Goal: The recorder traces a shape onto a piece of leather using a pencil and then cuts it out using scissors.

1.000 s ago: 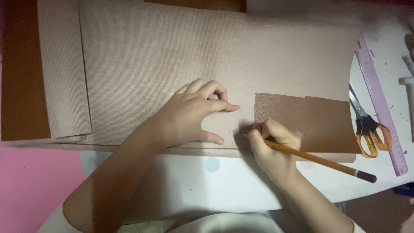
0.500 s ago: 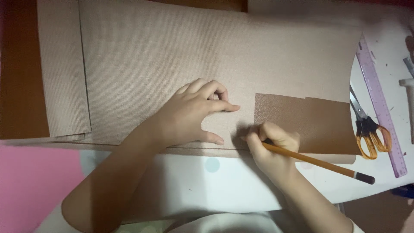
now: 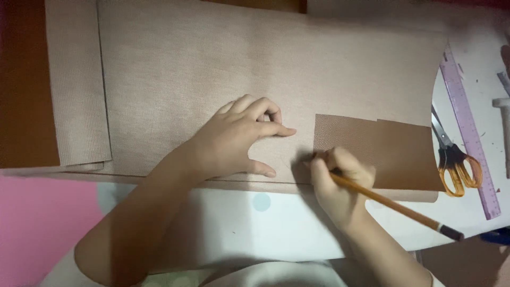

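Little has moved since the earlier frames: both hands stay almost where they were, the pencil tip edging slightly along the sheet. Across the white surface lies a large pinkish-beige fabric sheet, and a brown leather piece rests on its lower right part. Left hand presses flat on the fabric, fingers spread and partly curled, gripping nothing. Right hand is closed around an orange pencil at the sheet's near edge. Orange-handled scissors and a purple ruler lie toward the right edge.
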